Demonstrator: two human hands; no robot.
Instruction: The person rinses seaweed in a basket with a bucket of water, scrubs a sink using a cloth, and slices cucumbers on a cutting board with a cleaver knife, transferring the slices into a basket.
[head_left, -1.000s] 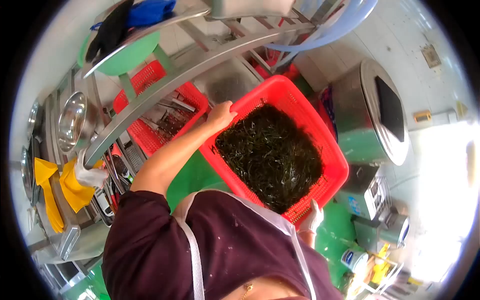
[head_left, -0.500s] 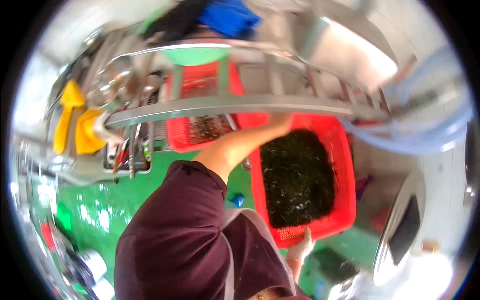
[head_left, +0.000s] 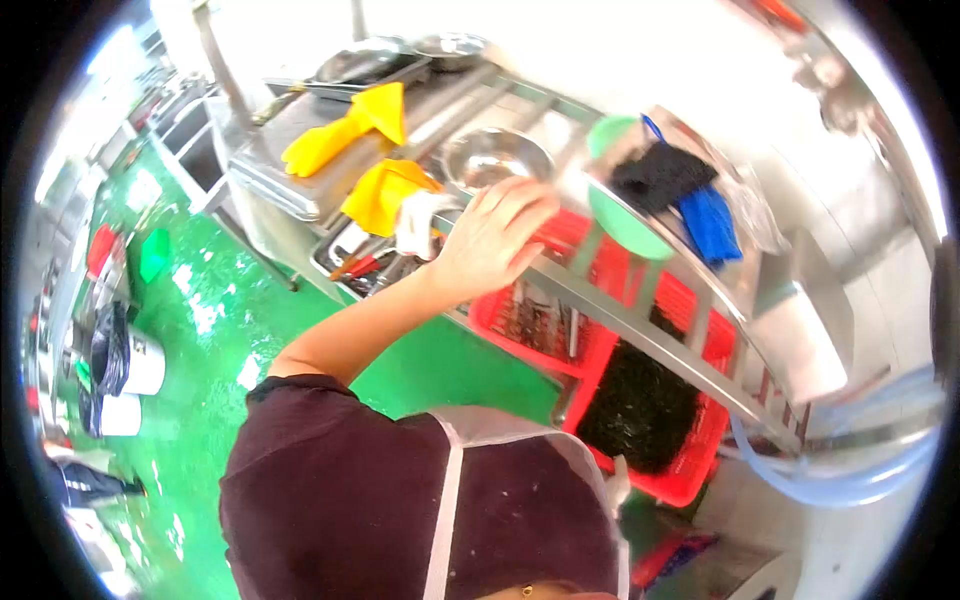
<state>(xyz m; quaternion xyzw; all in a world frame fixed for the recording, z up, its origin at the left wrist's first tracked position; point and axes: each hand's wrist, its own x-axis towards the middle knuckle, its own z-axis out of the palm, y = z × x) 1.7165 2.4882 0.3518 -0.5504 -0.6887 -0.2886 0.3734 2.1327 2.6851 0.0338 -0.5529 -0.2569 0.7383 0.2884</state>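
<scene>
My left hand [head_left: 500, 235] is raised over the rack's front rail, fingers stretched out and holding nothing. It is beside a shiny metal bowl [head_left: 497, 158] and a white glove [head_left: 418, 222]. Beneath the rack, a red basket [head_left: 712, 440] holds a dark green, stringy mass [head_left: 640, 410]. My right hand [head_left: 619, 484] is at this basket's near rim, its thumb over the edge and its other fingers largely hidden. Another red basket [head_left: 520, 345], with small brownish items inside, adjoins it on the left.
Yellow gloves [head_left: 345, 132] lie on the metal rack [head_left: 640, 330]. A tray of utensils [head_left: 350, 262] is below. Green bowl [head_left: 628, 225], black and blue cloths [head_left: 711, 225] and a metal container [head_left: 803, 320] are at right. Blue hoses [head_left: 850, 480] curve nearby.
My left hand has left the far rim of the filled basket and moved up and left over the rack. The view has turned left, while my right hand remains at the basket.
</scene>
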